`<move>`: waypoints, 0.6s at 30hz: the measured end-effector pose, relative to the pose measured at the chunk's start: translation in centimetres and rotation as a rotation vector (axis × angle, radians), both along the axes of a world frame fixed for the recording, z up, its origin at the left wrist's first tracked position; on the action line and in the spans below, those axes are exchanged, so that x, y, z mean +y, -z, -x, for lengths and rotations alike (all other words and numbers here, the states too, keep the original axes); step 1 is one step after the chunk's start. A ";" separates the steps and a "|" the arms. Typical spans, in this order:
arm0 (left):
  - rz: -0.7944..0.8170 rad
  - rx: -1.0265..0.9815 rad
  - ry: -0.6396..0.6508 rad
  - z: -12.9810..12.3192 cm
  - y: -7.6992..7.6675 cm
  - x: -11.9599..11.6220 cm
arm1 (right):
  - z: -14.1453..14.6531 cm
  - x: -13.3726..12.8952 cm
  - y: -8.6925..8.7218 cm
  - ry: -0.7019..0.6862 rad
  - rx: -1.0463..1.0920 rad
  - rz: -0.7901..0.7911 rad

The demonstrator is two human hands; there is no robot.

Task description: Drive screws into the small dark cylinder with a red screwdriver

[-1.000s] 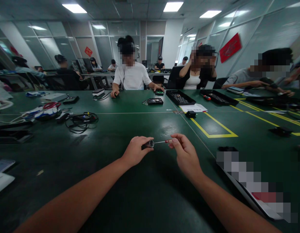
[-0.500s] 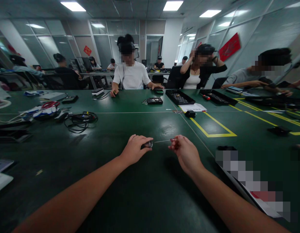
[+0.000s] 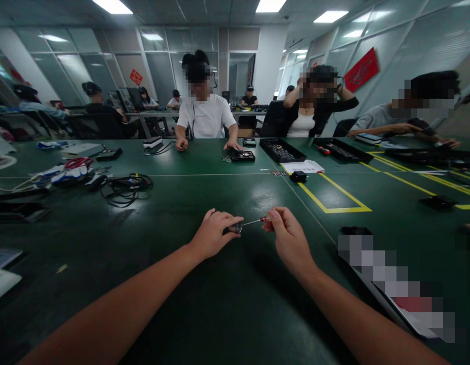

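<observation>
My left hand [image 3: 212, 232] is closed around a small dark cylinder with a shiny round end [image 3: 237, 228], which faces right. Most of the cylinder is hidden by the fingers, so its kind is unclear. In my right hand [image 3: 290, 233] is a screwdriver [image 3: 264, 219] with a reddish, see-through handle, pinched between thumb and fingers. Its thin metal shaft points left, and the tip reaches the cylinder's round end; whether it goes inside I cannot make out. Both hands are held just above the green table [image 3: 204, 314].
Coiled black cables [image 3: 128, 188] and gloves [image 3: 70, 173] lie to the left. Across the table, a person in a white shirt [image 3: 206, 116] touches a black hard drive [image 3: 242, 156]. Black trays [image 3: 282, 150], a small black block [image 3: 298, 176] and yellow tape [image 3: 345, 210] are farther right.
My right hand has moved slightly left and up, bringing the screwdriver tip to the cylinder with its shaft tilted. The person opposite has shifted a hand onto the hard drive.
</observation>
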State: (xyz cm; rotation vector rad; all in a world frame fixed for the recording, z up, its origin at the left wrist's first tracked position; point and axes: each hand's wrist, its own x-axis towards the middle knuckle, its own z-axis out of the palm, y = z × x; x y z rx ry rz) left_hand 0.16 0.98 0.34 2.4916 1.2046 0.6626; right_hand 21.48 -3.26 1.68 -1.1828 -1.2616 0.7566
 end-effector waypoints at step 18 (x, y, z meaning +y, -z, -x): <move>0.051 0.072 0.013 0.0 0.4 0.4 | -0.4 -0.3 -0.1 0.093 -0.198 -0.050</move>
